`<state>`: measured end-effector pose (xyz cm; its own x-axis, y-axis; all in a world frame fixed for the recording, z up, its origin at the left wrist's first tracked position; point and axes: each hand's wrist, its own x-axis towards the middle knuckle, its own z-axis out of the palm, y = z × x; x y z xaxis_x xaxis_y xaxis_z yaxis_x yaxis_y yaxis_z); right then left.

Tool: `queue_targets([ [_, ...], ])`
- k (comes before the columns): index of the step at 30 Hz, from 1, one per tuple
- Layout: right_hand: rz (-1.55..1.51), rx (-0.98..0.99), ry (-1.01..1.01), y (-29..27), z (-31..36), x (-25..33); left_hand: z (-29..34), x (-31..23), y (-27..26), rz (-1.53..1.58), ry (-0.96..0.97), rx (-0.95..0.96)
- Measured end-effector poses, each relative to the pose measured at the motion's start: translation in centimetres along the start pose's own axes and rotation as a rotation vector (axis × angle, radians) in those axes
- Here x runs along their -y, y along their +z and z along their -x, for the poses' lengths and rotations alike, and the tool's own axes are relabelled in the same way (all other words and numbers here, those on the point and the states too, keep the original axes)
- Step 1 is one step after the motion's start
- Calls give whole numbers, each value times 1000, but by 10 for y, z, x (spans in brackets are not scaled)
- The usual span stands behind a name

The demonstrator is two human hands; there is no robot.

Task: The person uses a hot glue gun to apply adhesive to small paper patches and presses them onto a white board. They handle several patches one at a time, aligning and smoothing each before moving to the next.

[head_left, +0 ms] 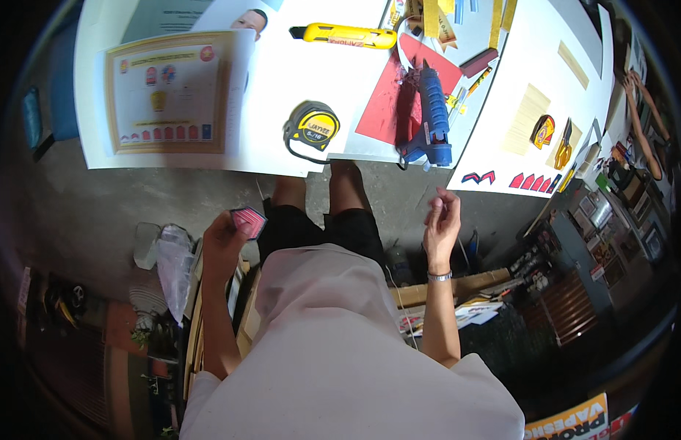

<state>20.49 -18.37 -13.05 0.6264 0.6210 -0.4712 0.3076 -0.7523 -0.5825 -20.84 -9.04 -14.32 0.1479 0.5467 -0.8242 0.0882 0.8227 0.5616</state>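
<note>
My left hand (220,240) is closed on a small red badge (249,222) with pale stripes and a dark border, held below the table edge. My right hand (443,227), a silver bracelet at its wrist, hovers just off the table with fingers loosely bent; I see nothing in it. Closest to it on the table is a blue glue gun (434,121), lying partly over a red sheet (377,110). A black and yellow tape measure (313,128) rests near the front edge. Beyond it lies a yellow utility knife (344,36).
On the left lies a framed-certificate print (168,92). A white board (494,158) at the right bears red arrow-shaped badges (527,180), an emblem (544,130) and yellow-handled scissors (563,152). Another person's arms (645,125) show far right. A plastic bag (175,264) stands at my left.
</note>
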Motion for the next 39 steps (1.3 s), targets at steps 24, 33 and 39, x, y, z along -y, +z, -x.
queue_targets([
  [24,-285,-46,-242,16,-2,75,-40,-113,181,-100,306,403],
  [33,-164,-121,-289,38,-33,55,-37,-130,170,-143,432,372],
  [39,-283,-30,-290,95,-98,33,-12,-143,138,-381,583,367],
])
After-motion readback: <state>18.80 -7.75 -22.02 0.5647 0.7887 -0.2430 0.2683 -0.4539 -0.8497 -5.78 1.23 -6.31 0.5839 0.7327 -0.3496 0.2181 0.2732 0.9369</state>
